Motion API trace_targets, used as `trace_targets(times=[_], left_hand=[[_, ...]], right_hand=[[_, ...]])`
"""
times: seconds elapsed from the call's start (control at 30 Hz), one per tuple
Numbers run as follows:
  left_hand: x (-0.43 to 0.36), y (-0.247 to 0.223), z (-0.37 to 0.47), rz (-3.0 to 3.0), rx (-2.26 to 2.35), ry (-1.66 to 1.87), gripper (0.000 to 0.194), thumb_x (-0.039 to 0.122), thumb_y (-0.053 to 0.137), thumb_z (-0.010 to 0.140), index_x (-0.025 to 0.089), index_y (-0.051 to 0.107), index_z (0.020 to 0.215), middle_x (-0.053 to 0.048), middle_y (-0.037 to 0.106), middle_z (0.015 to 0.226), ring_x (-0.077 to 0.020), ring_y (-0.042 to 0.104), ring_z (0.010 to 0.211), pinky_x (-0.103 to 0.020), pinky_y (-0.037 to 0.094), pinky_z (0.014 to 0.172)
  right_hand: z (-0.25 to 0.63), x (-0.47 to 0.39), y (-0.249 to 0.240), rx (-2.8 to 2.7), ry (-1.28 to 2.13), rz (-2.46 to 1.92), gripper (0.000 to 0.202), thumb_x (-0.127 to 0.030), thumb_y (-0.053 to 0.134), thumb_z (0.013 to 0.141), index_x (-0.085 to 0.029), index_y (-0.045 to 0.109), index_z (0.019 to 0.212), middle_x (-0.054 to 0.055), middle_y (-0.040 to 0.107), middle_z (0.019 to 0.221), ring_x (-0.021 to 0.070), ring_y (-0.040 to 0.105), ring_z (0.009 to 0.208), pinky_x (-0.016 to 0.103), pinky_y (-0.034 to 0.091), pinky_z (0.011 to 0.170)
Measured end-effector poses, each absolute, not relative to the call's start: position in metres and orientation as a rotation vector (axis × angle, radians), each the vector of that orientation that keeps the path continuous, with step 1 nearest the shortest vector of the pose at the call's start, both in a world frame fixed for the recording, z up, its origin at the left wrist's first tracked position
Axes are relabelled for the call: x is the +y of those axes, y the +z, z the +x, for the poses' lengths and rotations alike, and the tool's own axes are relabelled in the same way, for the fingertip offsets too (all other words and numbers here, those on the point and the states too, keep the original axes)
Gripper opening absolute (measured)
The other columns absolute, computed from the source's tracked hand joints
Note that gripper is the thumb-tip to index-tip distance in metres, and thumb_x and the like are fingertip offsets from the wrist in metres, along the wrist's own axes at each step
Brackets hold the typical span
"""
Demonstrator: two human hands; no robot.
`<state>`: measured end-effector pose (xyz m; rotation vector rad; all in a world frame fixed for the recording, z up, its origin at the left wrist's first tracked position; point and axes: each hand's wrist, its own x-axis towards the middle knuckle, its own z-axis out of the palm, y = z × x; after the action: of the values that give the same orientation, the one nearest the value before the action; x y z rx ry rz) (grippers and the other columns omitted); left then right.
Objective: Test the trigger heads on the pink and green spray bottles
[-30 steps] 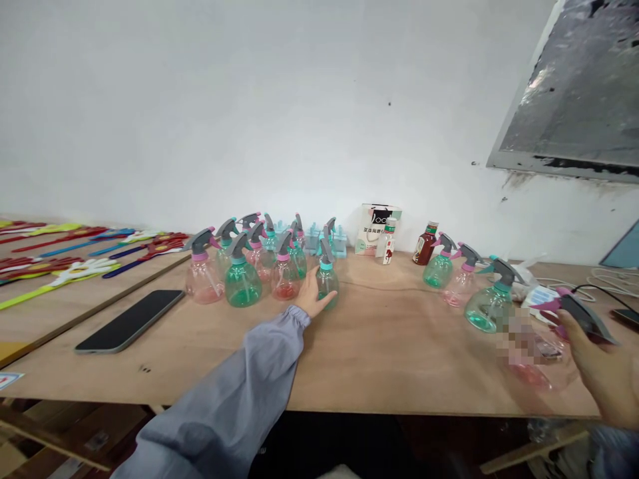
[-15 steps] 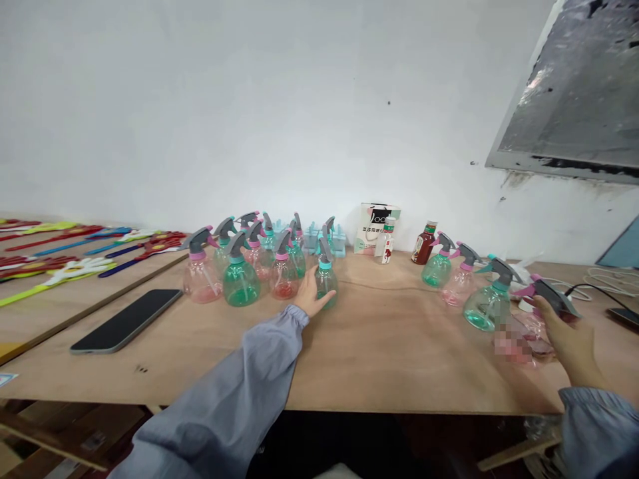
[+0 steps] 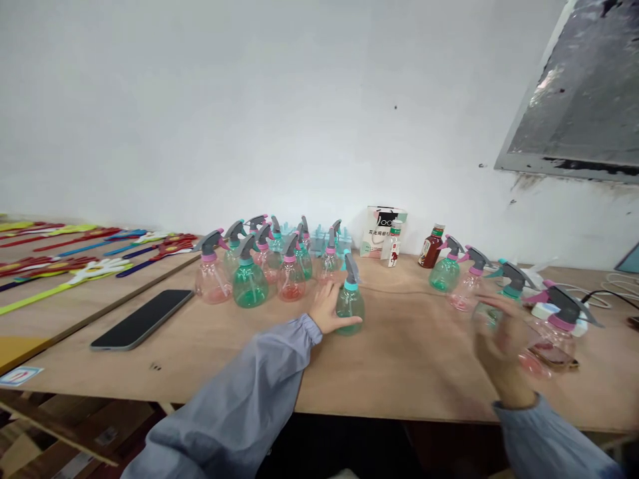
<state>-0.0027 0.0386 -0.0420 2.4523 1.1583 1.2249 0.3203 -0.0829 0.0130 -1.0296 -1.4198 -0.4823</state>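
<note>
My left hand [image 3: 329, 311] curls round the left side of a green spray bottle [image 3: 351, 307] with a grey and teal head, thumb across its front. The bottle stands upright on the table. At the right my right hand [image 3: 502, 346], blurred by motion, is held with fingers apart and nothing in them. Behind it, partly hidden, stands another green spray bottle [image 3: 512, 285]. A pink spray bottle [image 3: 558, 336] is just right of that hand, clear of it. To the left of my left hand stand several spray bottles, among them a green one [image 3: 250, 285] and a pink one [image 3: 291, 279].
A phone [image 3: 144, 319] lies at the left, beyond it several colourful hand-shaped clappers [image 3: 90, 266]. Against the wall stand a printed box [image 3: 375, 233], a clear bottle [image 3: 393, 246] and a brown bottle [image 3: 430, 247]. White cables [image 3: 606, 286] lie far right.
My right hand has let go of the pink spray bottle and moved left. With my left hand on it, the green spray bottle has come nearer and to the right, uncovering a pink one behind.
</note>
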Motion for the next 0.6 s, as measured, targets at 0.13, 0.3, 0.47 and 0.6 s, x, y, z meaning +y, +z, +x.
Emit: trace_targets(times=[0.13,0.3,0.47,0.6], left_hand=[[0.015,-0.036,0.011,2.493,1.085,1.126,0.097,0.076,0.078,0.061,0.019,0.049,0.134,-0.014,0.056,0.120,-0.0376,0.057,0.114,-0.055,0.048,0.095],[0.005,-0.039,0.013,2.541,0.966,1.092,0.092,0.075,0.075,0.065,0.020,0.050,0.135,-0.014,0.058,0.121,-0.0367,0.057,0.114,-0.054,0.047,0.095],[0.037,-0.040,0.002,2.314,0.797,1.539,0.050,0.050,0.053,0.094,0.022,0.047,0.135,-0.012,0.060,0.120,-0.0272,0.060,0.111,-0.047,0.047,0.101],[0.097,-0.021,0.000,2.039,1.156,1.797,0.054,0.033,0.062,0.088,0.017,0.042,0.136,-0.017,0.053,0.133,-0.0299,0.051,0.131,-0.049,0.039,0.114]], right_hand=[[0.240,-0.042,0.000,-1.756,0.169,-1.043,0.064,-0.051,0.074,0.082,-0.026,0.052,0.136,0.012,0.060,0.139,0.0286,0.057,0.129,0.050,0.048,0.109],[0.189,0.000,-0.002,-1.752,0.586,-0.884,0.063,-0.050,0.076,0.078,-0.028,0.055,0.133,0.009,0.062,0.136,0.0260,0.058,0.127,0.045,0.046,0.111],[0.193,0.013,-0.007,-1.699,0.704,-0.832,0.055,-0.049,0.076,0.076,-0.029,0.062,0.126,0.007,0.069,0.117,0.0234,0.064,0.109,0.040,0.053,0.099],[0.196,0.017,-0.011,-1.663,0.710,-0.800,0.058,-0.049,0.075,0.076,-0.030,0.062,0.130,0.008,0.068,0.121,0.0235,0.064,0.111,0.040,0.053,0.098]])
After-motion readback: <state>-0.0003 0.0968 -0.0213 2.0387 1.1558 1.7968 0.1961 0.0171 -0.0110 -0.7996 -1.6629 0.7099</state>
